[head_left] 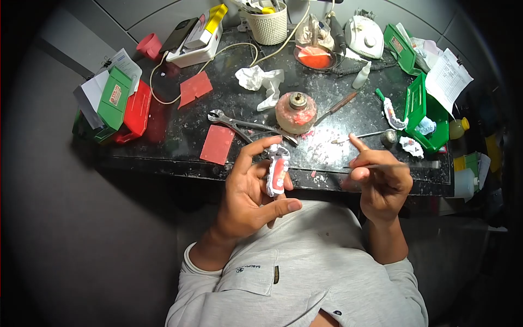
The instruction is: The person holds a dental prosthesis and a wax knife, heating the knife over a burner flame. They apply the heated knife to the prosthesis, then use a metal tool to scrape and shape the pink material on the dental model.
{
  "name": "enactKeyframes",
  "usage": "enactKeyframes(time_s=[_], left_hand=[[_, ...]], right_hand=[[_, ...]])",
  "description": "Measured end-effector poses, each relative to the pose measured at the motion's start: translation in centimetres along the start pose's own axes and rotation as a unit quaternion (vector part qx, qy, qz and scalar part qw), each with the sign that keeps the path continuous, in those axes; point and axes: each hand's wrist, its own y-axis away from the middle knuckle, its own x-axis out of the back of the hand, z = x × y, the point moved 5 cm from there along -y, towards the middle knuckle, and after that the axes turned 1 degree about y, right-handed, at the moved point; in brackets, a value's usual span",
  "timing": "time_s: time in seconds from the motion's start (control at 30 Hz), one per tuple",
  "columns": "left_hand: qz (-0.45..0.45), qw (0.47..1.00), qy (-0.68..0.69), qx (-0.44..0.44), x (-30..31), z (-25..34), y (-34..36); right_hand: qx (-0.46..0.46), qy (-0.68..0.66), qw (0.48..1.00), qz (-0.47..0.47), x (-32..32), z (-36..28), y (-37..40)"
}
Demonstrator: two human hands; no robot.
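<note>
While my L hand (245, 196) has the cast (278, 171) gripped, up in the air by the near edge of the bench (185, 129), my R hand (384, 188) is level w/ it, well apart, off to the right. So L is the nearer one, touching it; R isn't. Cast's long axis runs roughly fore-aft, one end toward my shirt (308, 240), the other toward the burner (296, 115), pink face up. L fingers: index hooked round the far end, others behind, thumb stretched out below the near end, approx. crosswise. R fingers: curled, seemingly closed on a thin tool (422, 165), though it's blurred, so can't tell exactly how it's pinched; index sticks out fwd & left. Tool lies abt. side to side, i.e. approx. square to the cast's length; can't make out its working end. Spatula (371, 134) on the bench just past R index; can't tell if they touch. Cutters (235, 125) and a red sheet (217, 144) lie beyond L hand, to its left, both on the bench.
</note>
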Motion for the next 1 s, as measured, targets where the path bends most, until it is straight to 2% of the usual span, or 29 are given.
enactKeyframes(time_s=[0.07, 0.13, 0.2, 0.23, 0.37, 0.43, 0.47, 0.53, 0.6, 0.67, 0.73, 0.8, 0.83, 0.93, 0.97, 1.0], left_hand=[[-0.007, 0.999, 0.040, -0.009, 0.4, -0.3, -0.1], [-0.015, 0.997, 0.079, -0.017, 0.4, -0.3, -0.2], [0.023, 0.989, 0.145, 0.014, 0.4, -0.3, -0.3], [0.004, 0.987, 0.158, -0.005, 0.6, -0.4, -0.3], [0.012, 0.991, 0.129, -0.025, 0.9, -0.1, -0.2], [0.023, 0.991, 0.124, -0.040, 1.0, -0.2, -0.1], [0.034, 0.991, 0.120, -0.054, 1.0, -0.1, 0.0], [0.050, 0.988, 0.136, -0.059, 1.1, -0.1, 0.0], [0.043, 0.988, 0.131, -0.074, 1.3, -0.2, 0.0], [0.045, 0.988, 0.123, -0.084, 1.3, -0.2, 0.1], [0.051, 0.988, 0.113, -0.097, 1.4, -0.1, 0.0], [0.067, 0.989, 0.047, -0.124, 1.5, 0.1, 0.1], [0.067, 0.989, 0.045, -0.124, 1.4, 0.1, 0.1], [0.081, 0.987, 0.014, -0.141, 1.2, 0.4, 0.0], [0.085, 0.984, 0.029, -0.154, 1.1, 0.3, 0.1], [0.090, 0.981, 0.043, -0.166, 1.0, 0.3, 0.2]], right_hand=[[-0.007, 0.042, 0.999, -0.030, 0.0, -0.4, -0.6], [-0.057, 0.000, 0.998, 0.017, 0.5, -0.1, 0.1], [-0.077, -0.015, 0.996, 0.037, 0.6, 0.0, 0.4], [-0.097, -0.030, 0.993, 0.057, 0.8, 0.2, 0.5], [-0.095, -0.063, 0.990, 0.083, 0.7, 0.3, 0.2], [-0.101, 0.032, 0.994, 0.019, 0.8, 0.0, -0.2], [-0.101, 0.032, 0.994, 0.018, 0.9, -0.1, -0.3], [-0.130, 0.157, 0.978, -0.035, 0.7, 0.2, -0.4], [-0.134, 0.192, 0.971, -0.042, 0.7, 0.9, -0.1], [-0.240, 0.246, 0.932, -0.114, 0.4, 2.4, 0.5], [-0.228, 0.231, 0.940, -0.107, 0.4, 2.1, 0.6], [-0.238, 0.174, 0.955, -0.024, 0.9, 1.8, 0.7], [-0.239, 0.214, 0.943, -0.089, 0.8, 1.6, 0.3], [-0.235, 0.260, 0.931, -0.102, 1.5, 2.5, 0.6], [-0.227, 0.230, 0.944, -0.061, 1.7, 2.1, 0.4], [-0.264, 0.192, 0.944, -0.038, 2.1, 1.9, 0.3]])
